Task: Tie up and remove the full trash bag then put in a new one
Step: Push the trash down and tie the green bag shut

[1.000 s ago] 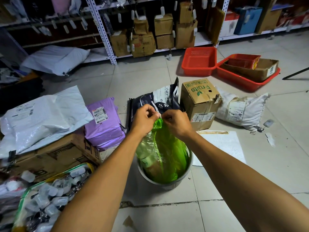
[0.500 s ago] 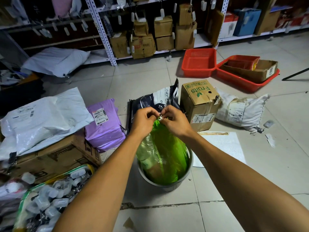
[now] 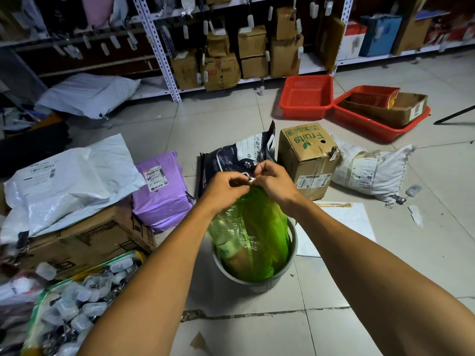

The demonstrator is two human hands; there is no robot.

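- Both hands meet over the bin: left hand [image 3: 226, 187] and right hand [image 3: 276, 182] are each curled, fingertips pressed together on the gathered neck of the green bag [image 3: 253, 227]. I judge they are working the knot; the knot itself is hidden between the fingers, with only a small pale scrap showing where they touch.
- Holding the neck high, above the rim, pulls the film taut and keeps the load from spilling while the tie is made.
- Bag: thin, translucent, glossy plastic, creased in long vertical folds that run up to the pinch. Pale shapes of rubbish show through its lower half. It sits in the bin, not yet lifted out.
- Bin [image 3: 293, 242]: round, smooth, grey-white, standing on the tiled floor [image 3: 257, 330] directly below the hands. Only its rim and a strip of wall show around the bag.
- No new liner can be picked out anywhere, so the second half of the task looks unstarted.
- Around the bin: a dark printed pouch [image 3: 231, 155] just behind the hands, a taped box [image 3: 305, 155] marked "Fruits" to its right, a soft purple parcel [image 3: 162, 188] to the left, and a flat white sheet [image 3: 344, 222] on the floor beside the bin.
- Judgement: the thin film could tear if it is yanked hard at the neck.
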